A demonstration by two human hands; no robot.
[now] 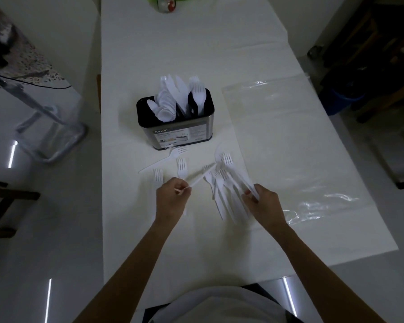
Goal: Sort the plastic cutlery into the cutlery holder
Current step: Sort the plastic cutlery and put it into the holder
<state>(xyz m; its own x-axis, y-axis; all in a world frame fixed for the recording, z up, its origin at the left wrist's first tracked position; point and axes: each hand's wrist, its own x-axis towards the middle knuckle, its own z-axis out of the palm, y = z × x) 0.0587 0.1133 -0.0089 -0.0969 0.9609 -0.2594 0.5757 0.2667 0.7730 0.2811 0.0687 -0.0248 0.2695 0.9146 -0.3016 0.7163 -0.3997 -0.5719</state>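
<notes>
Before the cutlery holder [175, 130], plastic cutlery [182, 169]; left hand [170, 201] pinching one, right hand [264, 203] several.

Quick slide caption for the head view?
Left hand and right hand grip plastic cutlery before the partly filled cutlery holder.

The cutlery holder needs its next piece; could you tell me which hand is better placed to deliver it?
Probably the left hand: it pinches a single piece, pointing toward the cutlery holder, whereas the right hand grips a bundle.
</notes>
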